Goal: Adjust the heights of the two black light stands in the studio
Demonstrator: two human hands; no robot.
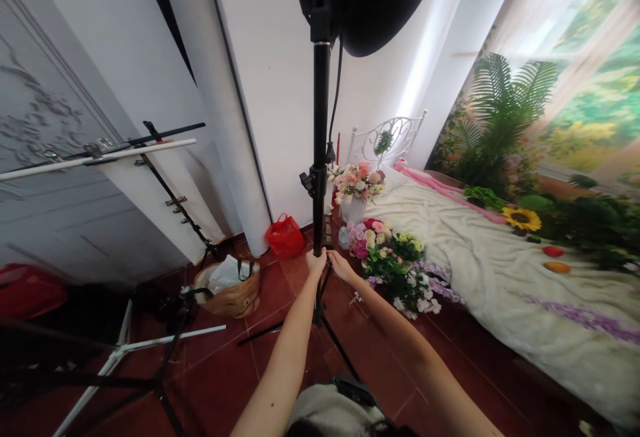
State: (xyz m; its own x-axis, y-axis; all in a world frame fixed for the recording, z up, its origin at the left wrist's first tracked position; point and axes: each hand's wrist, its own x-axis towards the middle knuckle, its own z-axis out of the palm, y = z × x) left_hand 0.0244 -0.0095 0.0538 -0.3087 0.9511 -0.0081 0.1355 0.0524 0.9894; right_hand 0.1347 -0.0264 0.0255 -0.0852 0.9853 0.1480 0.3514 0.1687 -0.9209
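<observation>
A black light stand [321, 104] rises upright in front of me, with a large black lamp reflector [385, 4] on top. My left hand [315, 264] is closed around the lower pole of this stand. Just to its right, my right hand [341, 265] has its fingers pinched at a small dark knob on the stand's side, mostly hidden by the fingers. Higher up the pole sits a clamp collar [313, 182] with its own knob. A black cable [337, 90] hangs beside the pole. Below my hands the stand's thin legs [340, 347] spread over the floor.
To the right, a bed [480, 250] carries a cream blanket and a sunflower [521, 218]. Artificial flowers [395, 257] stand beside it. At left are a wicker basket [233, 297], a red bag [285, 236], white and black stand legs [117, 350], and a backdrop crossbar [100, 159].
</observation>
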